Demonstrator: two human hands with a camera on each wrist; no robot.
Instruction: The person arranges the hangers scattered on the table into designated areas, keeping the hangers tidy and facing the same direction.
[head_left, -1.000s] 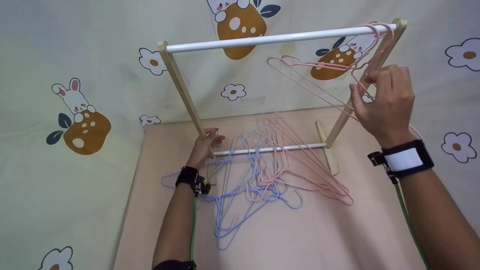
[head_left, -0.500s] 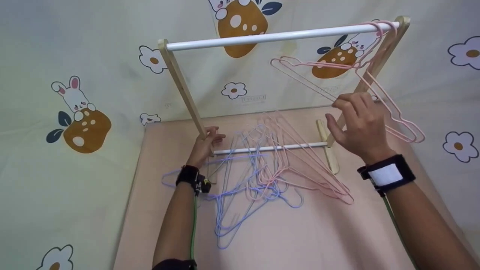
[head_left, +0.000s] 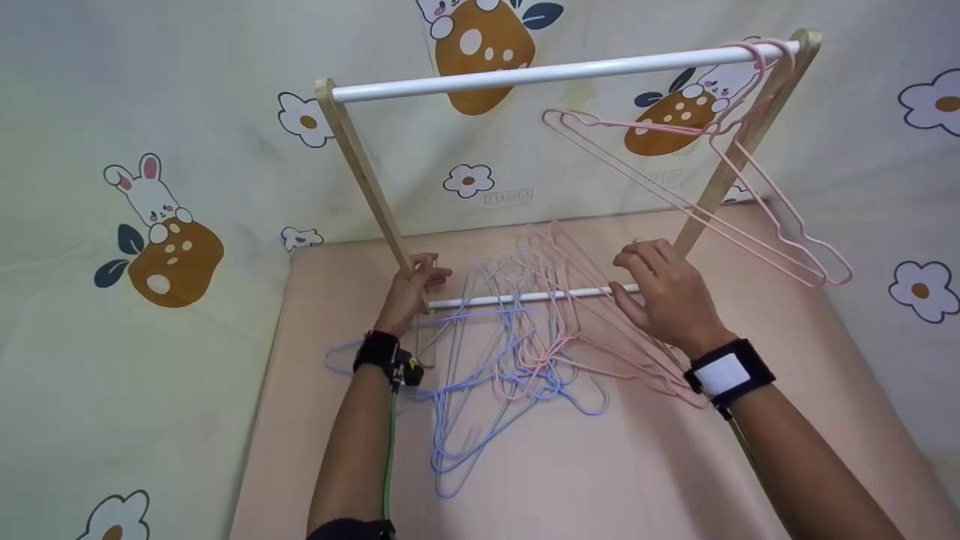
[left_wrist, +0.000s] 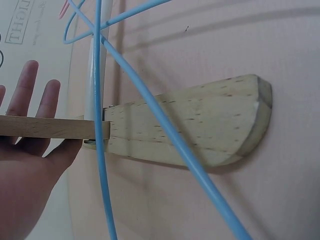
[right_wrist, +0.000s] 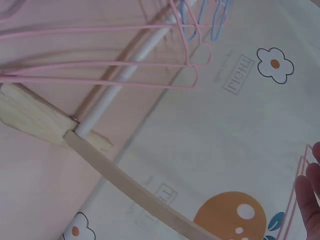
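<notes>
In the head view, my left hand [head_left: 409,300] rests at the lower part of the rack's left wooden post [head_left: 367,180]. The left wrist view shows that hand's fingers [left_wrist: 22,92] extended behind the post. My right hand [head_left: 667,296], holding nothing, hovers with loosely bent fingers over a heap of pink wire hangers [head_left: 559,342] near the rack's lower right. Pink hangers [head_left: 675,129] hang by their hooks at the right end of the white top bar [head_left: 562,73]. Several blue hangers [left_wrist: 167,124] lie tangled beside the pink heap, across the lower bar [head_left: 480,301].
The rack stands on wooden feet [left_wrist: 220,110] on a pale pink surface [head_left: 585,480]. Behind it and at the sides hangs a light cloth [head_left: 225,97] printed with rabbits and flowers. A green cable [head_left: 387,457] runs along my left forearm.
My right hand has left the hanging pink hangers and moved down and left to the heap. Those hangers stay on the top bar. My left hand has not moved.
</notes>
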